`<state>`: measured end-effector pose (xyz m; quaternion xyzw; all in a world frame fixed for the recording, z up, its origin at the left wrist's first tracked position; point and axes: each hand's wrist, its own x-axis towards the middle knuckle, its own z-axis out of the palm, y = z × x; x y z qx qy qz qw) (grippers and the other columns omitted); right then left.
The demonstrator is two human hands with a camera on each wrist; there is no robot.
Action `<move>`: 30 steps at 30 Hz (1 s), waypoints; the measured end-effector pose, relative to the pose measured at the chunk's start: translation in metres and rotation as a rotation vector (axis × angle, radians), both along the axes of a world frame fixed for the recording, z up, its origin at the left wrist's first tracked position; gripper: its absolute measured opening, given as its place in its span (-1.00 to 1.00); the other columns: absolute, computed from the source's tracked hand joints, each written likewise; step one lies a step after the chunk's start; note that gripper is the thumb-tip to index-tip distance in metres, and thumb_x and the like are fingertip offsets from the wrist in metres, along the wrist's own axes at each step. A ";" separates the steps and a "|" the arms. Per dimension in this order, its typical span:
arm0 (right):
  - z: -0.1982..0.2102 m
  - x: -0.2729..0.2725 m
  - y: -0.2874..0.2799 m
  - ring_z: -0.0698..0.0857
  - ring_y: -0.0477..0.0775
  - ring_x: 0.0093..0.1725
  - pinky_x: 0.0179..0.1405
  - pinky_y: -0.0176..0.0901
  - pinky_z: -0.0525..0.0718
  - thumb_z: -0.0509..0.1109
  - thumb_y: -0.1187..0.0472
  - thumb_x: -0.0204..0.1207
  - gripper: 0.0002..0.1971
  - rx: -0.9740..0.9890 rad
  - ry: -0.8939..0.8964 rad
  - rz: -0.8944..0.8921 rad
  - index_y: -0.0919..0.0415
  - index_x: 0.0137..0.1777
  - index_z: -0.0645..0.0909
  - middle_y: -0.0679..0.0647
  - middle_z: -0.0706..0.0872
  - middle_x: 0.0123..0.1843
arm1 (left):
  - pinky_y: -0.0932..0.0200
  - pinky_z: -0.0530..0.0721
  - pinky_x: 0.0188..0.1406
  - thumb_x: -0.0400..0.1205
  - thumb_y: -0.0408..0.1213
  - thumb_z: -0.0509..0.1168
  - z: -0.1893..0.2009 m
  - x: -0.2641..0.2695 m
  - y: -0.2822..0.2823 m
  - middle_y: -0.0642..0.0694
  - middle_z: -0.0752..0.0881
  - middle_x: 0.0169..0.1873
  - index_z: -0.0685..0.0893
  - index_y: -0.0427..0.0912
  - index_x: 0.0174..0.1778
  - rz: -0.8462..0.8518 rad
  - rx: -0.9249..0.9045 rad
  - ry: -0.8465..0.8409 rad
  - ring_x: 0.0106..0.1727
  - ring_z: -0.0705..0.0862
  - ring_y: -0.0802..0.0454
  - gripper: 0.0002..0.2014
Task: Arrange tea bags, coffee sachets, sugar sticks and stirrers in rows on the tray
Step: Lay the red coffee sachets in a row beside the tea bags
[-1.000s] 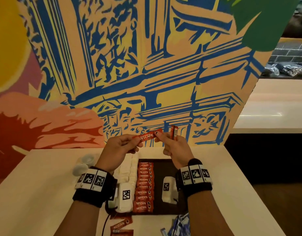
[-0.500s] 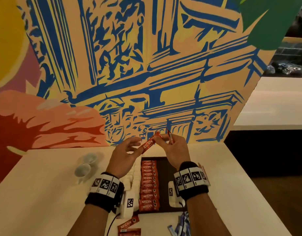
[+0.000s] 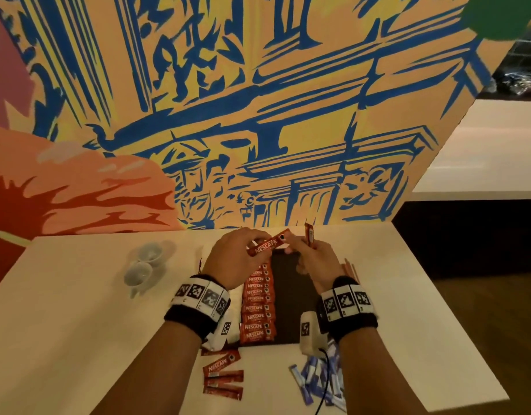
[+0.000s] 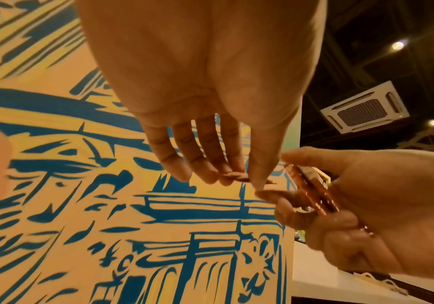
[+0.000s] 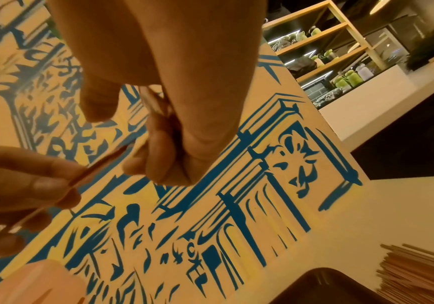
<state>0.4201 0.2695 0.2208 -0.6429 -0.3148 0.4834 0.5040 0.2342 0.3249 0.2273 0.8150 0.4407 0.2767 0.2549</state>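
A red Nescafe coffee sachet (image 3: 267, 245) is held above the far end of the black tray (image 3: 291, 295), its right end tilted up. My left hand (image 3: 252, 250) pinches its left part between thumb and fingers (image 4: 210, 164). My right hand (image 3: 297, 247) grips a few spare sachets (image 3: 309, 235) upright, and its fingertips are close to the single sachet's right end. A column of red sachets (image 3: 258, 304) lies in a row on the tray's left half. In the right wrist view the spare sachets (image 5: 153, 102) sit in the curled fingers.
Loose red sachets (image 3: 222, 375) and blue-white sugar sticks (image 3: 318, 378) lie on the white table near its front edge. Wooden stirrers (image 3: 349, 269) lie right of the tray. Two white cups (image 3: 144, 265) stand at the left. The painted wall rises just behind the table.
Both hands have come down from in front of the wall to just over the tray's far end. The single sachet has tilted, right end up. The spare sachets stay in my right hand.
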 end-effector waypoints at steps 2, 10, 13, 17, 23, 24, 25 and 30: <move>-0.007 0.009 0.007 0.46 -0.06 -0.34 -0.30 -0.13 0.43 0.40 -0.33 0.54 -0.47 -0.093 -0.054 0.019 0.13 0.18 0.75 0.09 0.69 -0.10 | 0.10 0.64 0.13 0.60 -0.08 0.48 -0.013 0.002 0.013 0.14 0.74 0.05 0.74 0.11 0.26 0.039 -0.038 0.057 0.02 0.67 0.14 -0.70; -0.052 0.057 0.041 0.32 -0.05 -0.45 -0.45 -0.18 0.24 0.16 0.15 0.77 -0.69 -0.292 -0.010 0.058 0.22 0.07 0.74 0.04 0.53 -0.29 | 0.09 0.65 0.19 0.63 -0.04 0.43 -0.115 0.020 0.070 0.00 0.75 0.19 0.73 0.02 0.26 0.130 -0.321 0.325 0.17 0.69 0.01 -0.70; -0.059 0.070 0.046 0.39 -0.06 -0.44 -0.38 -0.16 0.31 0.37 0.13 0.70 -0.86 -0.323 -0.142 0.158 0.00 -0.04 0.75 -0.15 0.56 -0.54 | -0.01 0.57 0.36 0.64 0.03 0.39 -0.152 0.033 0.080 -0.02 0.68 0.28 0.71 0.10 0.28 0.121 -0.349 0.490 0.32 0.62 -0.07 -0.69; -0.085 0.083 0.055 0.55 -0.09 -0.30 -0.30 -0.28 0.53 0.41 0.22 0.68 -0.77 -0.281 -0.204 0.163 0.10 0.28 0.78 -0.10 0.67 -0.27 | -0.17 0.42 0.46 0.63 -0.09 0.32 -0.185 0.049 0.090 -0.04 0.64 0.30 0.69 0.12 0.34 0.029 -0.308 0.734 0.39 0.51 -0.17 -0.66; -0.101 0.097 0.063 0.69 -0.03 -0.09 -0.15 -0.25 0.74 0.39 0.24 0.70 -0.74 -0.308 -0.182 0.206 0.12 0.34 0.72 0.05 0.71 -0.03 | -0.21 0.34 0.51 0.57 -0.25 0.34 -0.209 0.063 0.097 0.00 0.67 0.27 0.72 0.09 0.25 0.007 -0.281 0.836 0.40 0.49 -0.13 -0.67; -0.103 0.097 0.064 0.69 -0.02 -0.09 -0.13 -0.23 0.76 0.37 0.28 0.71 -0.74 -0.317 -0.161 0.201 0.13 0.34 0.72 0.08 0.72 -0.03 | -0.21 0.33 0.52 0.57 -0.26 0.35 -0.211 0.064 0.097 0.00 0.67 0.28 0.72 0.09 0.26 -0.002 -0.280 0.845 0.41 0.49 -0.13 -0.66; -0.105 0.097 0.065 0.69 -0.02 -0.10 -0.12 -0.22 0.77 0.35 0.32 0.71 -0.73 -0.324 -0.145 0.197 0.14 0.33 0.73 0.10 0.72 -0.03 | -0.21 0.33 0.53 0.57 -0.25 0.35 -0.214 0.064 0.098 0.00 0.67 0.28 0.72 0.09 0.27 -0.011 -0.279 0.854 0.41 0.48 -0.13 -0.65; -0.109 0.092 0.064 0.71 -0.02 -0.10 -0.03 -0.20 0.79 0.28 0.42 0.70 -0.68 -0.326 -0.113 0.225 0.19 0.34 0.71 0.08 0.73 -0.01 | -0.21 0.33 0.57 0.59 -0.24 0.35 -0.218 0.064 0.100 -0.04 0.68 0.27 0.70 0.03 0.31 -0.047 -0.307 0.887 0.43 0.46 -0.13 -0.65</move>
